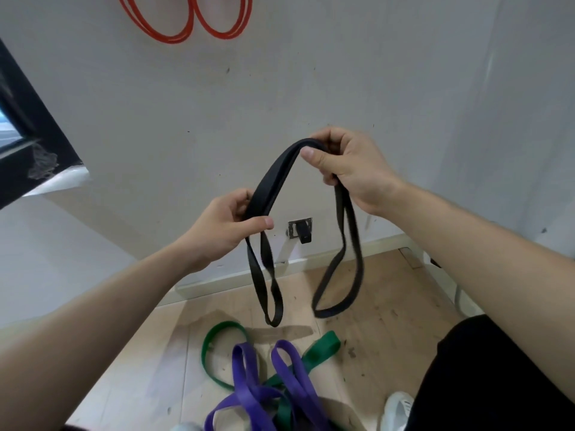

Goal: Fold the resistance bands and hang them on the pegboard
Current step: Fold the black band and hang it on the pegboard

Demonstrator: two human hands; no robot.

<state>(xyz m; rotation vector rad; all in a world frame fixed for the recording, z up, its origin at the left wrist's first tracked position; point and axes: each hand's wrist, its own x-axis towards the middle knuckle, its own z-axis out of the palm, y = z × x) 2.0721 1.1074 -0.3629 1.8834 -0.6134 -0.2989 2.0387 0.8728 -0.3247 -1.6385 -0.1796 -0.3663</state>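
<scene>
While the black band (273, 178) is held up in front of the far wall (217, 104), its doubled middle runs as a flat strap between the two hands. Left hand (227, 225): thumb pressed over the strap against curled fingers, pinching both layers. Right hand (345, 163), higher and farther right: thumb and curled fingers pinch the crest of the strap. One loop hangs below each hand, clear of the floor (389, 306). Judgement: gripping at two places keeps the layers stacked, and the free-hanging loops let their lengths be matched before the next fold. Mid-fold, nothing of this band hung yet. Orange bands (168, 29) already hang high on the wall, upper left; their peg is out of view. On the near floor a purple band (249, 396) and a green band (217, 340) lie tangled together, unfolded, likely waiting their turn. A white shoe (398, 409) stands at near right.
</scene>
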